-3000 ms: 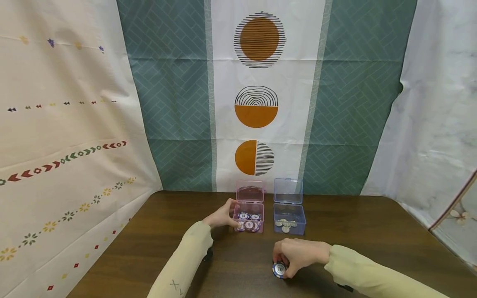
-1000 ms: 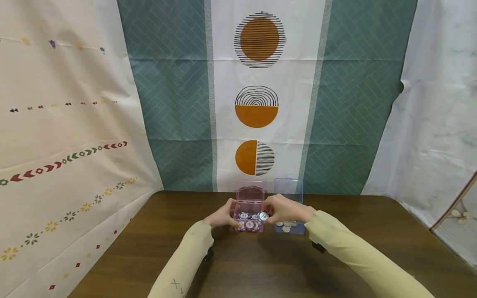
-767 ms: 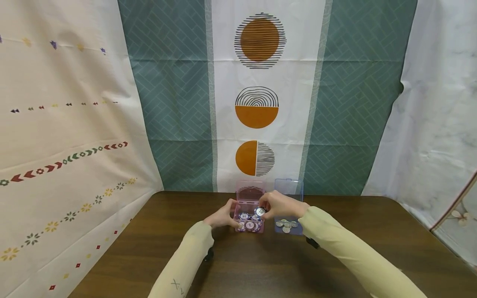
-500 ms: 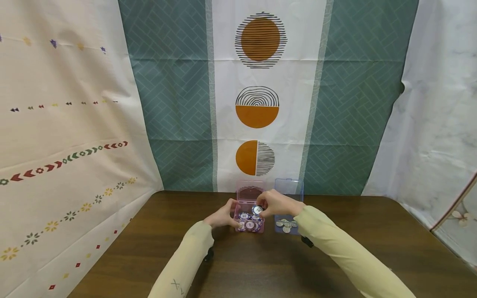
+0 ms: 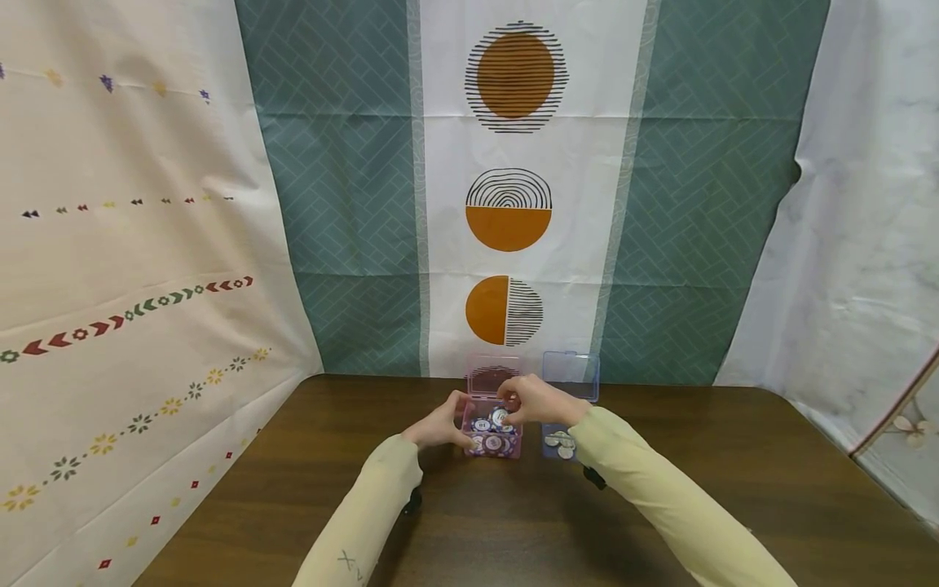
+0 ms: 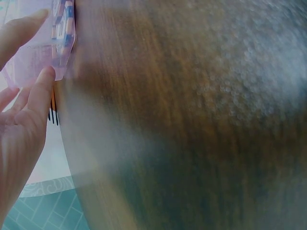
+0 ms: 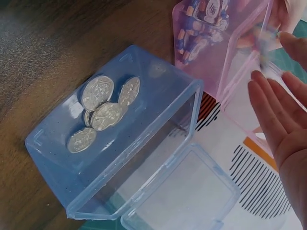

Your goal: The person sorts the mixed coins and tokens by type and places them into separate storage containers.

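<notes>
My left hand point(image 5: 438, 424) grips the pink clear plastic box point(image 7: 206, 67) from its left side, thumb at the front and fingers toward the back. Poker chips point(image 5: 495, 445) lie inside the box, and its lid point(image 5: 493, 377) stands raised behind. Over the box's right part is my right hand point(image 5: 543, 399), thumb and fingers spread apart. A blue-and-white poker chip point(image 5: 500, 417) sits just below those fingertips, over the other chips. In the right wrist view this chip point(image 7: 264, 43) is blurred between thumb and fingers, while the hand itself looks sharp.
Right of the pink box stands a blue clear plastic box point(image 7: 57, 158) with several silver coins point(image 7: 106, 116) in it and its lid point(image 7: 184, 191) raised. My right forearm partly covers it in the head view. Both boxes stand near the back of the brown wooden table point(image 5: 484, 522), before a hanging cloth point(image 5: 352, 204).
My right hand has carried the chip from the table near the front up to the pink box and leftward over it. The chip now sits lower relative to the fingertips. My left hand stays put.
</notes>
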Demonstrator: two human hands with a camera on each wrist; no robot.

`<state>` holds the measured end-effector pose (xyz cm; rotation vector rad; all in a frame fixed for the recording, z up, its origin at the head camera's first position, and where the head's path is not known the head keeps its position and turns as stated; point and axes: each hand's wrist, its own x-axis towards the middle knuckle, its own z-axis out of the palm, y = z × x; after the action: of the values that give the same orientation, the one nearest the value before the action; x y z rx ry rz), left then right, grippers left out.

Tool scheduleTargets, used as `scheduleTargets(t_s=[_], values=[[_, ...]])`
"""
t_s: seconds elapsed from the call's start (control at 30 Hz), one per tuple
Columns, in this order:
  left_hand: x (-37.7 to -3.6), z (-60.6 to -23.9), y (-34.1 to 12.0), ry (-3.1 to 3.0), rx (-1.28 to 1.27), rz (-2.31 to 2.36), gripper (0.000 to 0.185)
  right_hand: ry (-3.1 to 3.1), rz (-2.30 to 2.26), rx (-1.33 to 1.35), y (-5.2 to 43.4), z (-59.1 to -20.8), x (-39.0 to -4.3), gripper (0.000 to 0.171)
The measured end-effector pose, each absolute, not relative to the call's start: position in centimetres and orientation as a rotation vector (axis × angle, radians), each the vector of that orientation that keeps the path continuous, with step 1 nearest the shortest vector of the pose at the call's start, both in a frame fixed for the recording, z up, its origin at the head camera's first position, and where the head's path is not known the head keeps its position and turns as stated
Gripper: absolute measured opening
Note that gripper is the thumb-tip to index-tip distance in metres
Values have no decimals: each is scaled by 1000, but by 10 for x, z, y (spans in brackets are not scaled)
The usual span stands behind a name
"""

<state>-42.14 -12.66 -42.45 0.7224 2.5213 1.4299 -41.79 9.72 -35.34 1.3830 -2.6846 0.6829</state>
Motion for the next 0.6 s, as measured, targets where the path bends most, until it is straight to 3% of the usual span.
scheduleTargets(t_s=[0.13, 0.6], values=[[-421, -424, -126, 2532, 702, 1407, 73, -2669, 687, 1389, 97, -352, -417, 39], [-422, -424, -126, 2533, 699, 1391, 74, -2634, 733, 1425, 97, -347, -412, 36]])
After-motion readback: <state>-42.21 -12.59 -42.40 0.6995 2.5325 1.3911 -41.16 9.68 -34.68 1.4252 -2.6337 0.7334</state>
